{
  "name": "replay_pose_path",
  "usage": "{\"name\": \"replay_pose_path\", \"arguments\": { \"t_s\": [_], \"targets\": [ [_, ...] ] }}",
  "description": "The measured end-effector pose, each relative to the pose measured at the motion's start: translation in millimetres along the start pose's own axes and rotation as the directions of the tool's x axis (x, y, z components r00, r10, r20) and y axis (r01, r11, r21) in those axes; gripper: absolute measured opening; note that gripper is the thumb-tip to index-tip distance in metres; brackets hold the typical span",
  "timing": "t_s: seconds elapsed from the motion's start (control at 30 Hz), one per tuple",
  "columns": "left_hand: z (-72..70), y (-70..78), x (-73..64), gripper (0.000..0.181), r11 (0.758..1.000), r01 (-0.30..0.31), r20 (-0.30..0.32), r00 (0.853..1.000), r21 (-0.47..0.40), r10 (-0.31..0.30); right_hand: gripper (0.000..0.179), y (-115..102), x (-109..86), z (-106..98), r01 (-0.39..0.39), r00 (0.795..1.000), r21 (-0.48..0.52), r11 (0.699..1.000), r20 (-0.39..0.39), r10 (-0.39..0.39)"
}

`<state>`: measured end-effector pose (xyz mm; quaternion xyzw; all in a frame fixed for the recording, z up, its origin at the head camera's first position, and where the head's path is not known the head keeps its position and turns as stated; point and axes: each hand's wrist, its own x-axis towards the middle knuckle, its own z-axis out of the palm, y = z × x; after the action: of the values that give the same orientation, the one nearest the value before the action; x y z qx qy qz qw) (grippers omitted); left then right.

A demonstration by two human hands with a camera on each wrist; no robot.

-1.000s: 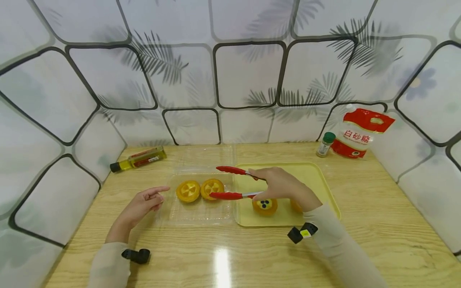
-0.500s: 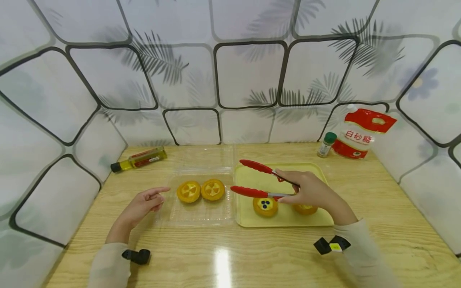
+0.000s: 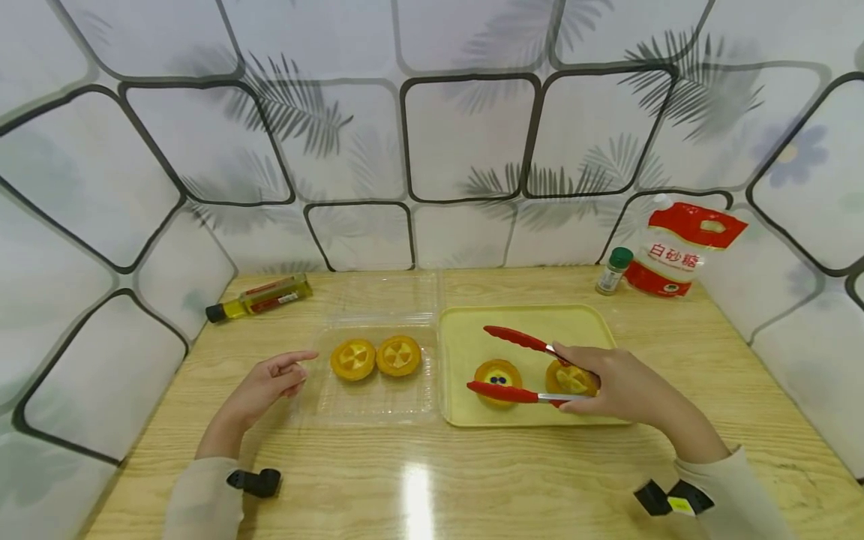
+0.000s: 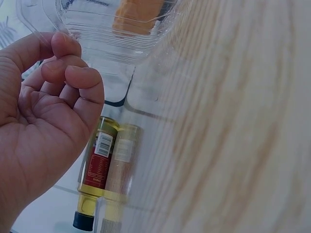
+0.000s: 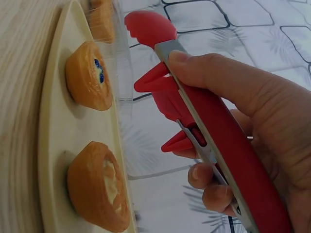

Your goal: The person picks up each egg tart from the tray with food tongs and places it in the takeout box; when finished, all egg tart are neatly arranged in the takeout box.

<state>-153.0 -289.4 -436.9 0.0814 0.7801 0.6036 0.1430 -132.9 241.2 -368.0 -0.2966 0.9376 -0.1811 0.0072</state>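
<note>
My right hand [image 3: 617, 379] grips a pair of red-tipped tongs [image 5: 221, 141], which stand spread with nothing between their tips. In the head view the tongs overlap the tray, the lower tip crossing a blueberry-topped egg tart [image 3: 498, 372]. Near the hand, a fruit-topped tart [image 3: 572, 381] lies on the same yellow tray [image 3: 466, 330]. My left hand [image 3: 270, 386] has its index finger extended and its other fingers loosely curled, fingertips right at the edge of a clear plastic container [image 3: 378, 397]. Two tarts with yellow fruit wedges, a left one [image 3: 353, 360] and a right one [image 3: 399, 355], sit inside.
The container's lid [image 3: 381, 292] lies folded back. An oil bottle [image 3: 259, 298] lies on its side at the back left. A green-capped spice jar [image 3: 614, 271] and a red-and-white sugar bag [image 3: 682, 251] stand at the back right, before the patterned wall [image 3: 466, 150].
My right hand has carried the spread tongs rightward from over the container to over the tray, then lower toward its tarts. The left hand has stayed in place.
</note>
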Motion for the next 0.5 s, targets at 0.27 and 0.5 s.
{"name": "replay_pose_path", "arguments": {
  "t_s": [0.27, 0.5],
  "targets": [
    [-0.4, -1.7, 0.4, 0.043, 1.0, -0.025, 0.002, 1.0, -0.008, 0.025, 0.082, -2, -12.6, 3, -0.068, 0.997, -0.016, 0.998, 0.047, 0.069],
    [-0.6, -2.1, -0.2, 0.045, 0.999, -0.036, 0.004, 0.999, -0.009, 0.036, 0.08, -7, -18.7, 9, -0.102, 0.992, -0.04, 0.994, 0.072, 0.105]
  ]
}}
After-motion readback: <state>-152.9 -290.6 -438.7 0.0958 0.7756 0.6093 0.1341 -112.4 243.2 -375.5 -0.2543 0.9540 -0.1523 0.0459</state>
